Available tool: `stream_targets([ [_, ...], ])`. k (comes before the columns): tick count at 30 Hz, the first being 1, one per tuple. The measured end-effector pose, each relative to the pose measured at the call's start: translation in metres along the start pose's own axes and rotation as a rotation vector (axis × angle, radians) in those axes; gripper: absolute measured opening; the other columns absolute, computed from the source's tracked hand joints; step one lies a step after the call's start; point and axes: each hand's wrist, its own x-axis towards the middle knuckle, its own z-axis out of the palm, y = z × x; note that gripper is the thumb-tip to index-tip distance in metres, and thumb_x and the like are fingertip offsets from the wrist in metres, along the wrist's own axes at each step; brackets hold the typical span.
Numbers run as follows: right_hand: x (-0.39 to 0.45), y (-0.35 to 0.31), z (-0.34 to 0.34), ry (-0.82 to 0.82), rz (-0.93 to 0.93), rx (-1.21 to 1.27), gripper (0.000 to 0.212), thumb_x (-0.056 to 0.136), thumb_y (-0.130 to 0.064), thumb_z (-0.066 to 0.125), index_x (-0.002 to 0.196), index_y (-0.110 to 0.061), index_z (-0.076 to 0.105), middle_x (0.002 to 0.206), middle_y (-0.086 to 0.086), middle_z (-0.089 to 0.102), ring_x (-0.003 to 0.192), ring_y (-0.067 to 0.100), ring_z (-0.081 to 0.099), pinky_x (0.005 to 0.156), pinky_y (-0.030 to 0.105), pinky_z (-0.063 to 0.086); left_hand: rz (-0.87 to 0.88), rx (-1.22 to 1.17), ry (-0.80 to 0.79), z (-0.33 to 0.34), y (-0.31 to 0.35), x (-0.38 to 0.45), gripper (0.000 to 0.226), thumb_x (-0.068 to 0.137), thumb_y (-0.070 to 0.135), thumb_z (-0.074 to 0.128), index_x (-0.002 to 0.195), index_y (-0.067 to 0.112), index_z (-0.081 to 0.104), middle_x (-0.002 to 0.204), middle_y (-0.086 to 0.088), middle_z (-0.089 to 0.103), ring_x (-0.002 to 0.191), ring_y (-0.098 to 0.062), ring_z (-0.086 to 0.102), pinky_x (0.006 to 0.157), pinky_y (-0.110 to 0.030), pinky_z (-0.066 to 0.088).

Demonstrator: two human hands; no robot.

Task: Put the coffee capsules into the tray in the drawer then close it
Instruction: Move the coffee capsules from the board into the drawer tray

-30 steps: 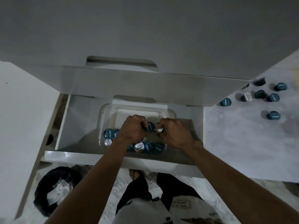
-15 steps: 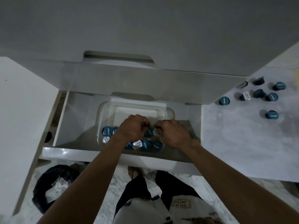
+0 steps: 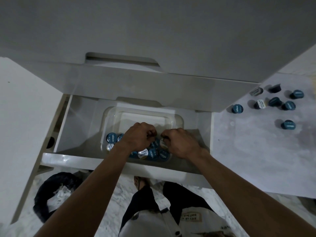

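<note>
Counter: 8 capsules (image 3: 237,108) loose, 6 w/ blue lids, 1 white-lidded (image 3: 260,103), 1 grey on its side (image 3: 256,91). Tray (image 3: 178,119): approx. 9 capsules (image 3: 111,137) visible, 3 white-topped, rest blue; more may hide under hands. 1 tray, 1 drawer (image 3: 65,127), 2 hands, 1 black bin bag (image 3: 46,192).

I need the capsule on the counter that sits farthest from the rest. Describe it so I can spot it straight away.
Look at the pale grey countertop right of the open white drawer, where a loose group of small round coffee capsules lies near the back. The lone teal-lidded capsule sits nearest the front edge, set apart from that cluster, with bare counter all round it.
</note>
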Motion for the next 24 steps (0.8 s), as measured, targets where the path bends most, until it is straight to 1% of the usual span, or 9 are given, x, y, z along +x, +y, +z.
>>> stream_targets([
  [5,-0.002,0.003,-0.001,0.001,-0.030,0.023,0.021,0.093,-0.022,0.051,0.110,-0.023,0.063,0.106,0.007,0.069,0.094,0.029,0.065,0.073,0.036,0.052,-0.047,-0.027,0.074,-0.004,0.002,-0.007,0.018,0.085,0.016,0.071,0.103,0.020,0.071,0.102,0.001,0.072,0.096,-0.015,0.064,0.091,-0.033,0.053],
  [9,-0.009,0.002,-0.008,0.085,-0.050,0.106,0.036,0.092,-0.021,0.055,0.127,-0.022,0.059,0.126,0.006,0.064,0.110,0.028,0.061,0.090,0.042,0.053,-0.030,-0.046,0.170,-0.007,0.006,-0.014,0.019,0.086,0.014,0.069,0.105,0.017,0.070,0.106,0.002,0.071,0.095,-0.008,0.062,0.086,-0.022,0.048],
  [11,-0.016,0.003,-0.013,0.158,-0.040,0.200,0.036,0.091,-0.023,0.058,0.128,-0.022,0.059,0.127,0.004,0.064,0.112,0.024,0.061,0.094,0.040,0.051,-0.015,-0.068,0.228,-0.008,0.012,-0.018,0.019,0.086,0.016,0.070,0.104,0.016,0.070,0.103,0.003,0.072,0.093,-0.007,0.062,0.084,-0.019,0.047],
  [14,-0.029,0.002,-0.020,0.286,-0.036,0.332,0.034,0.090,-0.025,0.064,0.124,-0.022,0.062,0.121,-0.001,0.067,0.109,0.016,0.063,0.096,0.034,0.051,0.023,-0.122,0.320,-0.012,0.019,-0.028,0.019,0.084,0.021,0.074,0.102,0.018,0.070,0.097,0.005,0.072,0.090,-0.007,0.065,0.086,-0.024,0.052],
  [16,-0.037,-0.001,-0.023,0.353,-0.026,0.392,0.033,0.089,-0.025,0.066,0.122,-0.023,0.064,0.118,-0.003,0.068,0.097,0.010,0.064,0.093,0.030,0.052,0.048,-0.164,0.371,-0.016,0.025,-0.035,0.019,0.083,0.021,0.076,0.101,0.017,0.071,0.095,0.004,0.072,0.088,-0.008,0.066,0.085,-0.024,0.053],
  [18,-0.049,-0.006,-0.025,0.408,-0.015,0.446,0.032,0.089,-0.026,0.068,0.120,-0.024,0.065,0.113,-0.006,0.068,0.081,0.004,0.060,0.087,0.027,0.054,0.079,-0.182,0.424,-0.020,0.032,-0.044,0.019,0.082,0.020,0.077,0.099,0.016,0.072,0.094,0.003,0.072,0.086,-0.008,0.067,0.079,-0.017,0.051],
  [19,-0.057,-0.008,-0.026,0.430,-0.011,0.480,0.031,0.089,-0.027,0.069,0.119,-0.024,0.065,0.109,-0.007,0.068,0.076,0.002,0.059,0.084,0.023,0.054,0.091,-0.185,0.451,-0.020,0.035,-0.049,0.018,0.082,0.021,0.077,0.099,0.016,0.072,0.093,0.004,0.072,0.085,-0.007,0.067,0.074,-0.011,0.048],
  [21,-0.075,-0.013,-0.027,0.469,-0.006,0.533,0.031,0.088,-0.027,0.071,0.118,-0.023,0.066,0.104,-0.009,0.067,0.066,0.000,0.060,0.073,0.007,0.049,0.104,-0.213,0.496,-0.015,0.042,-0.060,0.017,0.082,0.022,0.077,0.097,0.017,0.072,0.092,0.006,0.072,0.081,-0.002,0.066,0.068,-0.003,0.042],
  [24,-0.102,-0.010,-0.032,0.532,0.018,0.569,0.032,0.087,-0.029,0.071,0.118,-0.022,0.067,0.102,-0.010,0.067,0.064,0.001,0.062,0.064,0.001,0.042,0.136,-0.274,0.514,-0.003,0.062,-0.072,0.016,0.081,0.022,0.077,0.096,0.018,0.072,0.090,0.009,0.072,0.081,0.002,0.065,0.065,-0.002,0.043],
])
